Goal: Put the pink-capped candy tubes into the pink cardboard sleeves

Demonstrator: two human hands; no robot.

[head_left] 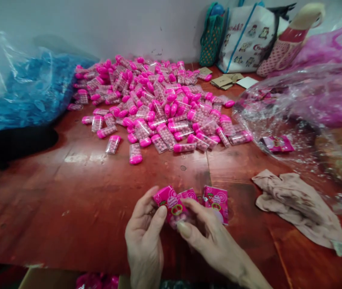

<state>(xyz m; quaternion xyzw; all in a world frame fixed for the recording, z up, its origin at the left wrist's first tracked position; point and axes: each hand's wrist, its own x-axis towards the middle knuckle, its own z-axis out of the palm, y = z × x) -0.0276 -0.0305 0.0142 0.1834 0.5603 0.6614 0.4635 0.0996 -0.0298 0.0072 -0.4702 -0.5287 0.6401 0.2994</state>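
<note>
- The worktop (pixel 68 188) in front of me is dark red-brown wood, with a clear plastic bag of blue pieces (pixel 17 92) far left and a crumpled clear bag (pixel 303 108) on the right.
- A big heap of small clear cases with pink caps (pixel 161 100) fills the middle back; they lie every way, none stacked.
- A beige cloth (pixel 297 200) lies rumpled to my right, well apart from my hands.
- A second pink box (pixel 216 202) lies flat on the worktop just beside my right hand, its long axis running away from me.
- My left hand (pixel 143 237) is closed on the pink box (pixel 171 202), thumb on its near face and fingers behind its left edge; it sits near the front edge of the worktop, raised a little.
- My right hand (pixel 209 237) pinches the same box from the right side, forefinger laid along its top.
- I judge the box light, thin card that will dent if squeezed, glossy and a bit slippery; best held by its narrow edges, not its broad faces.
- Its long axis tilts up and leftwards, upper end away from me; whether a case is already inside I cannot tell.
</note>
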